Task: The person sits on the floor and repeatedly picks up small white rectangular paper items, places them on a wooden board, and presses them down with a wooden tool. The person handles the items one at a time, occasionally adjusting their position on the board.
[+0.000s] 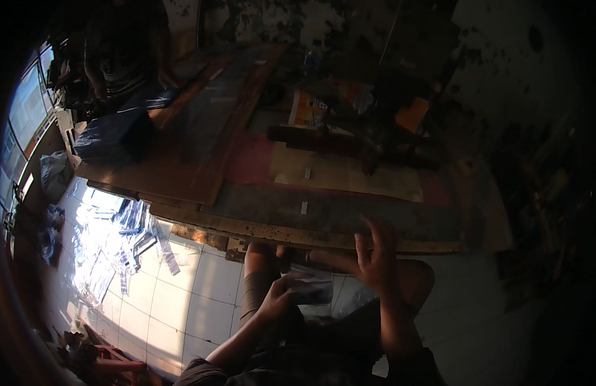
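Observation:
Above my lap, just off the table's front edge, my left hand (280,297) is closed on a small flat dark piece with a shiny surface (312,291). Blur hides what kind of thing it is. My right hand (377,256) is raised at the table edge with its fingers apart and nothing visible in them. Ahead of the hands, one small pale strip (304,207) lies on the dark tabletop (259,206). A second pale strip (307,173) rests farther back on a tan sheet (349,177) bordered with red.
A dark bar-shaped fixture (323,138) crosses the table behind the sheet. At the left stands a dark plastic-wrapped bundle (114,136), near another person's hand (168,78). Shiny scraps (134,225) litter the sunlit tiles. A red stool (114,361) is at lower left.

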Demonstrator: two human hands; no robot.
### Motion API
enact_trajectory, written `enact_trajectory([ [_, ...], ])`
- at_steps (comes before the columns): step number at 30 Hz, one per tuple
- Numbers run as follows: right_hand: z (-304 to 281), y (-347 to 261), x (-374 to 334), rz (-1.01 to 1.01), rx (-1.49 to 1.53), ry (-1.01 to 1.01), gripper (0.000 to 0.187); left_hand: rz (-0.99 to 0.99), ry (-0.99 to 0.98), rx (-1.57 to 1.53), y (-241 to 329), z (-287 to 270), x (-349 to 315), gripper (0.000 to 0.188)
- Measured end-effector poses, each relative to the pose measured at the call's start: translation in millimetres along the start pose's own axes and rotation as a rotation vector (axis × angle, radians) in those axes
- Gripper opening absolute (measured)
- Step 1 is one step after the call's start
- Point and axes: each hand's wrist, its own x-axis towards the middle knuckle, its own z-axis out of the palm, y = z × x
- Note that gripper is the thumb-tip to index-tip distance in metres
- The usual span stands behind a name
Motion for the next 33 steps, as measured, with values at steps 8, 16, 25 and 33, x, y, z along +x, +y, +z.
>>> enact_trajectory([
  [8,101.6,80.3,131.8,-0.156,-0.058,-0.205,0.059,0.108,-0.042,0.014,-4.3,2.1,3.8,0.043],
  [16,158.4,114.9,169.4,0.051,0.135,-0.317,0.057,0.031,-0.008,0.01,-8.8,5.0,-2.6,0.041],
  [25,191.3,134.5,178.4,0.214,0.2,-0.389,0.045,0.056,-0.041,0.036,-2.1,0.8,-3.6,0.043],
  [33,180.4,135.3,176.5,0.263,0.35,-0.385,0.047,0.044,-0.091,0.036,-9.1,-1.2,-0.3,0.043],
])
